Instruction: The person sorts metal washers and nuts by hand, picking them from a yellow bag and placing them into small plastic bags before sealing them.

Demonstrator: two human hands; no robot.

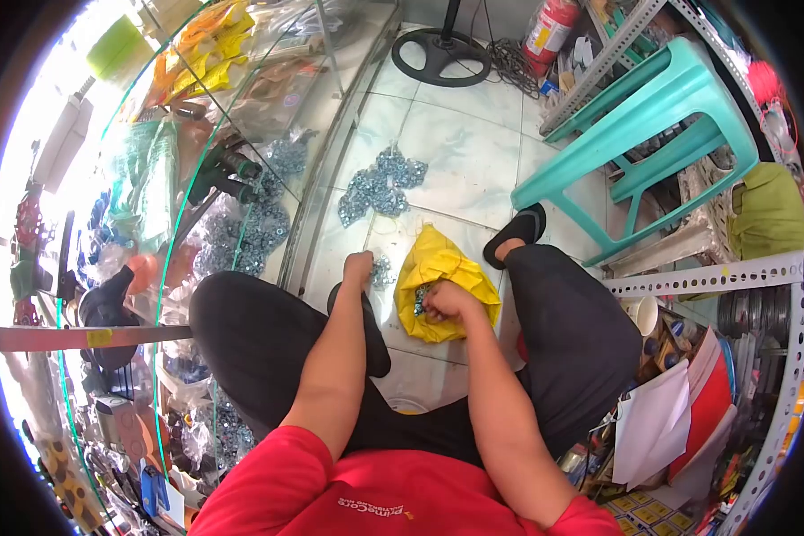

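Observation:
My right hand (447,301) reaches into the open mouth of a yellow plastic bag (447,259) on the tiled floor. Its fingers are bent around small shiny metal pieces (419,302), which look like nuts. My left hand (358,268) is closed just left of the bag, over the floor, beside a small clear packet of metal pieces (381,272). What it holds, if anything, is hidden. Farther forward on the tiles lies a pile of similar small clear packets (375,192).
A teal plastic stool (670,116) stands at the right by metal shelving (706,275). On the left, a glass case (317,210) holds many bagged parts. At the back are a round black base (441,62) and a red cylinder (549,36).

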